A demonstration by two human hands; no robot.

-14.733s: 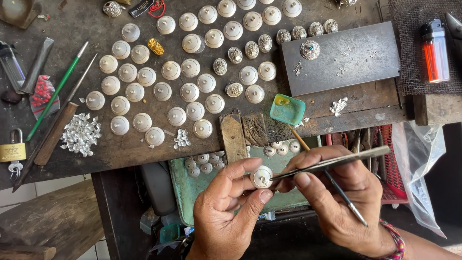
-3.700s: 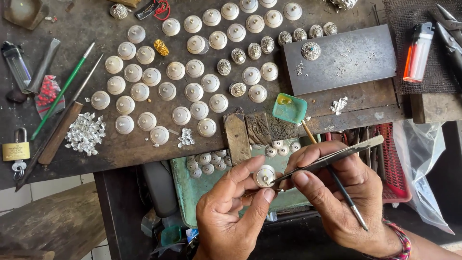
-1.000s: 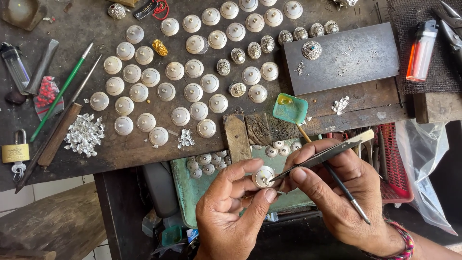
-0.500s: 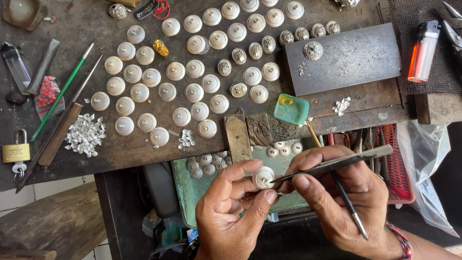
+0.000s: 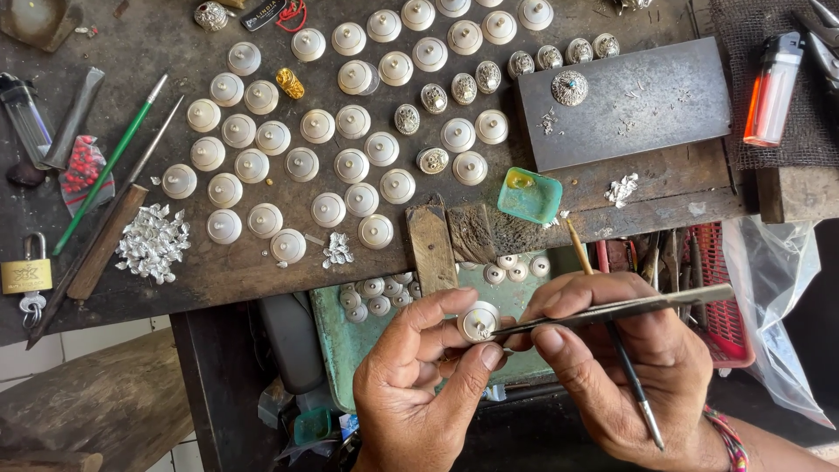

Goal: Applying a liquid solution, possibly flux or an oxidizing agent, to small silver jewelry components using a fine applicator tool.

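Observation:
My left hand (image 5: 419, 385) pinches a small round silver dome piece (image 5: 477, 322) between thumb and fingers, below the bench edge. My right hand (image 5: 625, 367) grips long metal tweezers (image 5: 612, 310) whose tips touch the top of the dome. The same hand also carries a thin brush (image 5: 616, 336) that runs down across its fingers. Several matching silver domes (image 5: 350, 166) lie in rows on the dark workbench (image 5: 262, 271) above.
A green tray (image 5: 336, 336) under the bench holds several more domes. A grey metal block (image 5: 629, 100) carries one ornate piece. A small teal dish (image 5: 530, 195), an orange lighter (image 5: 773, 87), a padlock (image 5: 26, 275), silver scrap piles (image 5: 154, 241) and long tools (image 5: 114, 166) lie about.
The tweezers' far end has swung slightly up and down over the last second while the tips stay at the dome. My left hand keeps the dome almost still.

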